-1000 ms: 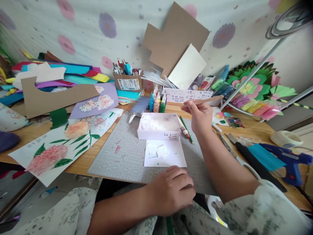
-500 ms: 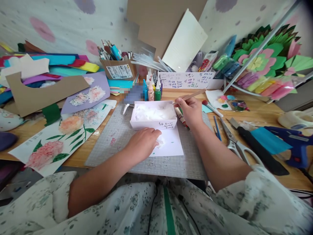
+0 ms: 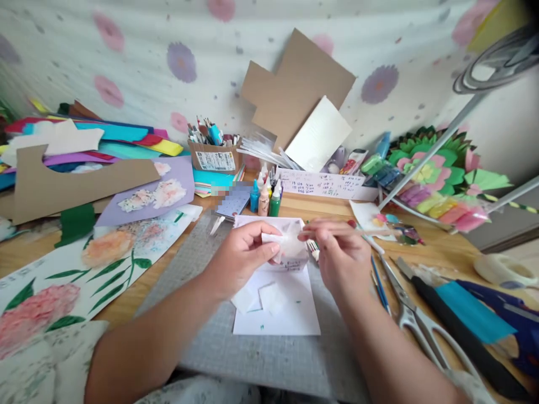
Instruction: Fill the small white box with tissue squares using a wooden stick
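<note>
My left hand (image 3: pixel 248 252) pinches a small piece of thin white paper (image 3: pixel 269 240) between thumb and fingers, over the near left side of a white box (image 3: pixel 295 264). The box has handwriting on its front and white material inside, partly hidden by my hands. My right hand (image 3: pixel 343 258) grips a thin wooden stick (image 3: pixel 351 230) lying nearly level, its left end near the box's right edge. In front of the box, thin white squares (image 3: pixel 272 297) rest on a white sheet (image 3: pixel 290 322) with small green marks.
Under the sheet is a grey cutting mat (image 3: pixel 202 336). Glue or paint bottles (image 3: pixel 264 201) stand behind the box. Scissors (image 3: pixel 415 320), a black-handled knife (image 3: pixel 455 331) and a blue glue gun (image 3: pixel 501 306) lie at right. Flower artwork (image 3: pixel 109 258) and coloured sheets (image 3: pixel 122 132) spread across the left.
My left hand has risen from the white sheet to the box, now with a white paper piece in it. The squares on the sheet are uncovered. The view has tilted upward.
</note>
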The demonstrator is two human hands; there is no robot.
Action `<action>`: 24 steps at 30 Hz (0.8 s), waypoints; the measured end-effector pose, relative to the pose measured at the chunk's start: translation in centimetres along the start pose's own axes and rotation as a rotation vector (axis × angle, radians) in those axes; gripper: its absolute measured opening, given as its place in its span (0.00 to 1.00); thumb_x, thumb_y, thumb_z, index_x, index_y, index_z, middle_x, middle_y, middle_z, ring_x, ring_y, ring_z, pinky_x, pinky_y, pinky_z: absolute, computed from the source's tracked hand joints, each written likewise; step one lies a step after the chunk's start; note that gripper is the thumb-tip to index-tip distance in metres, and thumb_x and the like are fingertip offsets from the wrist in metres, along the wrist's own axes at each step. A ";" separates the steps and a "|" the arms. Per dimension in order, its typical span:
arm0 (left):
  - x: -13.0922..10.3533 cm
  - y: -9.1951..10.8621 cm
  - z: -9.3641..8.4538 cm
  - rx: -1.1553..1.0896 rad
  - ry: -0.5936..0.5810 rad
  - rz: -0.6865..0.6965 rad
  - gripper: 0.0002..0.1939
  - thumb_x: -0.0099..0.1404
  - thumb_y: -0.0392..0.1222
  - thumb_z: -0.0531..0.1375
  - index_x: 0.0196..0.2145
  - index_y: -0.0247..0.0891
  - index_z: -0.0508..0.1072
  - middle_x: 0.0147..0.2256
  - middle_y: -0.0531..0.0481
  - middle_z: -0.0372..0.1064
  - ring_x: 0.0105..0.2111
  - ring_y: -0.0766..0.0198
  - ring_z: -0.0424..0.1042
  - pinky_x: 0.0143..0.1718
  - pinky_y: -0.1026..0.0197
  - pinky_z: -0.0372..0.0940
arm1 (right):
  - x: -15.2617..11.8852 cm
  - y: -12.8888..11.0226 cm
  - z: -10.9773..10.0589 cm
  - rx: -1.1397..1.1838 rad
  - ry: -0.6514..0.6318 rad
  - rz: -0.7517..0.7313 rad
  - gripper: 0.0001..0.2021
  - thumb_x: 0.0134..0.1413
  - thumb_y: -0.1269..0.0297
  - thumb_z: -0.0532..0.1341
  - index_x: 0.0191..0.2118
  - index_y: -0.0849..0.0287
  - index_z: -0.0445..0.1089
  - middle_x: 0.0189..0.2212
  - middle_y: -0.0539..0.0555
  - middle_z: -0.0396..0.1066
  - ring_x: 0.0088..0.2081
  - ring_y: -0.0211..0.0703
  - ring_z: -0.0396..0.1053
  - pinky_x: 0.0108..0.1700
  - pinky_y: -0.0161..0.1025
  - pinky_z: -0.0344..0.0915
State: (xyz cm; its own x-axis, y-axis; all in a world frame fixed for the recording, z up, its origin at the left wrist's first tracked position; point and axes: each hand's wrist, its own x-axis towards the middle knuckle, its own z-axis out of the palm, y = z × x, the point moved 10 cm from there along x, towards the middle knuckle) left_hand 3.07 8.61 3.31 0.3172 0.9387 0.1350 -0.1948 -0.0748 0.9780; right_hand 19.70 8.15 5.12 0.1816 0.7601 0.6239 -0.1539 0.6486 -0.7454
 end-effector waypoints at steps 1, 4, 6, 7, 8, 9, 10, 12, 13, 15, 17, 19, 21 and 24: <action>0.0 -0.6 -0.1 -0.061 0.009 -0.014 0.05 0.59 0.39 0.64 0.33 0.35 0.74 0.24 0.54 0.70 0.26 0.68 0.68 0.31 0.64 0.62 | -0.4 -0.2 0.5 -0.005 -0.034 -0.011 0.04 0.55 0.65 0.65 0.34 0.50 0.79 0.30 0.51 0.79 0.37 0.44 0.75 0.37 0.44 0.73; -0.4 -1.8 0.3 -0.216 -0.003 -0.047 0.08 0.60 0.41 0.65 0.29 0.34 0.74 0.22 0.54 0.68 0.24 0.70 0.65 0.29 0.65 0.60 | -1.1 -1.0 1.4 -0.043 -0.076 -0.054 0.05 0.56 0.64 0.65 0.37 0.48 0.79 0.30 0.51 0.79 0.36 0.46 0.75 0.39 0.48 0.73; -0.7 -2.1 0.5 -0.321 0.000 -0.076 0.10 0.59 0.42 0.66 0.26 0.34 0.72 0.21 0.54 0.67 0.23 0.70 0.65 0.28 0.65 0.60 | -1.4 -1.2 1.6 -0.050 -0.078 -0.052 0.06 0.56 0.64 0.65 0.38 0.47 0.79 0.31 0.52 0.80 0.36 0.48 0.76 0.38 0.49 0.73; -0.8 -2.3 0.6 -0.369 0.002 -0.097 0.11 0.59 0.42 0.66 0.26 0.34 0.71 0.21 0.54 0.67 0.23 0.70 0.65 0.28 0.65 0.59 | -1.6 -1.3 1.6 -0.048 -0.080 -0.044 0.06 0.56 0.63 0.65 0.39 0.46 0.79 0.31 0.52 0.80 0.36 0.48 0.76 0.38 0.49 0.74; -0.9 -2.6 0.8 -0.410 0.000 -0.122 0.12 0.60 0.43 0.66 0.26 0.34 0.71 0.21 0.54 0.68 0.23 0.69 0.66 0.28 0.65 0.60 | -1.7 -1.5 1.7 -0.048 -0.084 -0.043 0.07 0.56 0.64 0.65 0.40 0.46 0.79 0.32 0.52 0.80 0.36 0.49 0.76 0.37 0.50 0.74; -0.9 -2.8 1.0 -0.445 -0.008 -0.149 0.12 0.60 0.43 0.66 0.26 0.34 0.70 0.22 0.53 0.69 0.23 0.69 0.67 0.28 0.65 0.60 | -1.8 -1.7 1.9 -0.055 -0.095 -0.047 0.07 0.56 0.64 0.65 0.40 0.47 0.79 0.32 0.52 0.80 0.36 0.49 0.77 0.37 0.50 0.74; -0.9 -3.1 1.2 -0.474 -0.016 -0.174 0.12 0.60 0.44 0.66 0.27 0.34 0.70 0.22 0.53 0.69 0.23 0.69 0.68 0.28 0.65 0.60 | -1.9 -1.9 2.0 -0.070 -0.107 -0.056 0.08 0.56 0.64 0.65 0.41 0.47 0.78 0.33 0.52 0.81 0.37 0.50 0.77 0.37 0.50 0.74; -1.0 -3.6 1.5 -0.515 -0.027 -0.212 0.12 0.61 0.44 0.65 0.27 0.34 0.69 0.22 0.52 0.70 0.23 0.69 0.68 0.28 0.65 0.61 | -2.2 -2.4 2.4 -0.112 -0.130 -0.080 0.09 0.57 0.66 0.64 0.43 0.48 0.78 0.34 0.53 0.81 0.38 0.50 0.77 0.38 0.49 0.74; -1.0 -3.7 1.5 -0.531 -0.030 -0.221 0.12 0.62 0.44 0.65 0.27 0.34 0.69 0.22 0.52 0.70 0.23 0.69 0.69 0.28 0.65 0.61 | -2.3 -2.5 2.5 -0.134 -0.137 -0.089 0.09 0.57 0.66 0.64 0.43 0.48 0.78 0.35 0.53 0.81 0.38 0.50 0.77 0.38 0.49 0.74; -1.0 -3.9 1.7 -0.554 -0.041 -0.229 0.12 0.62 0.44 0.64 0.27 0.34 0.69 0.22 0.52 0.70 0.23 0.69 0.69 0.28 0.65 0.61 | -2.4 -2.7 2.6 -0.164 -0.136 -0.098 0.10 0.57 0.66 0.64 0.44 0.48 0.78 0.35 0.52 0.81 0.39 0.49 0.77 0.38 0.49 0.74; -1.1 -4.0 2.1 -0.575 -0.061 -0.237 0.12 0.63 0.44 0.64 0.27 0.34 0.69 0.23 0.52 0.70 0.23 0.68 0.69 0.27 0.65 0.61 | -2.4 -3.0 2.7 -0.190 -0.144 -0.117 0.11 0.57 0.67 0.64 0.44 0.48 0.78 0.35 0.52 0.81 0.40 0.48 0.77 0.40 0.47 0.74; -1.3 -4.1 2.3 -0.595 -0.075 -0.250 0.12 0.63 0.44 0.64 0.28 0.33 0.70 0.23 0.51 0.70 0.23 0.68 0.69 0.28 0.65 0.62 | -2.4 -3.3 2.9 -0.203 -0.151 -0.135 0.11 0.56 0.69 0.65 0.45 0.49 0.78 0.36 0.51 0.81 0.40 0.46 0.77 0.41 0.45 0.75; -1.4 -4.1 2.5 -0.612 -0.079 -0.255 0.11 0.63 0.43 0.64 0.28 0.33 0.71 0.23 0.51 0.70 0.23 0.68 0.69 0.28 0.65 0.62 | -2.5 -3.5 3.0 -0.206 -0.159 -0.142 0.12 0.56 0.69 0.65 0.45 0.48 0.77 0.36 0.51 0.81 0.40 0.45 0.76 0.41 0.44 0.75; -1.4 -4.0 2.6 -0.622 -0.088 -0.252 0.11 0.64 0.43 0.63 0.28 0.33 0.71 0.23 0.52 0.70 0.23 0.69 0.69 0.28 0.66 0.61 | -2.5 -3.6 3.2 -0.203 -0.185 -0.131 0.12 0.57 0.70 0.64 0.45 0.48 0.77 0.38 0.51 0.81 0.41 0.45 0.76 0.43 0.45 0.74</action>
State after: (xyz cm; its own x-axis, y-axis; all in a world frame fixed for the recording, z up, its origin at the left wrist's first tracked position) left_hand 5.83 6.76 -0.40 0.4920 0.8693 -0.0471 -0.5946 0.3750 0.7112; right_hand 16.70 4.05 6.95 0.0040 0.6769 0.7361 0.0600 0.7346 -0.6758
